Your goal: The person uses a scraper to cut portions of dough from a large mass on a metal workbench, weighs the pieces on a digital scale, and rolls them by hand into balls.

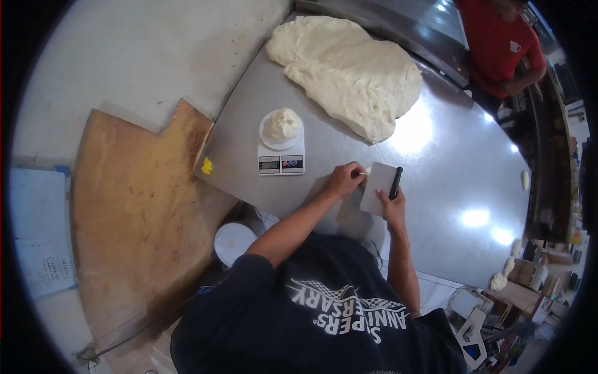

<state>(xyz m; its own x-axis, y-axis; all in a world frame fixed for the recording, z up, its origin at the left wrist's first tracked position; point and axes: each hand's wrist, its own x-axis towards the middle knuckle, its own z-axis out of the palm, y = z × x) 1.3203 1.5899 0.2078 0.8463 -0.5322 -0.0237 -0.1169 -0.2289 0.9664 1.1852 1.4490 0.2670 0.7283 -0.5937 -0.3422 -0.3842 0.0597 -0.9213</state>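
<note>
My right hand (392, 207) grips a dough scraper (377, 181), a flat grey blade with a black handle along its right edge. Close to the blade's left side, the fingers of my left hand (344, 181) are pinched on a small whitish bit of dough (367, 171), partly hidden by the blade. Farther left stands a white kitchen scale (265, 153) with a lump of dough (284, 124) on its round plate. A large spread mass of pale dough (355, 68) lies at the far side of the steel table (448, 193).
Several small dough pieces (509, 266) lie along the table's right edge. A wooden board (137, 206) is at the left, with a yellow scrap (207, 166) at the table's corner. Below stands a white-lidded bucket (235, 243). A person in red (507, 47) is at the far right.
</note>
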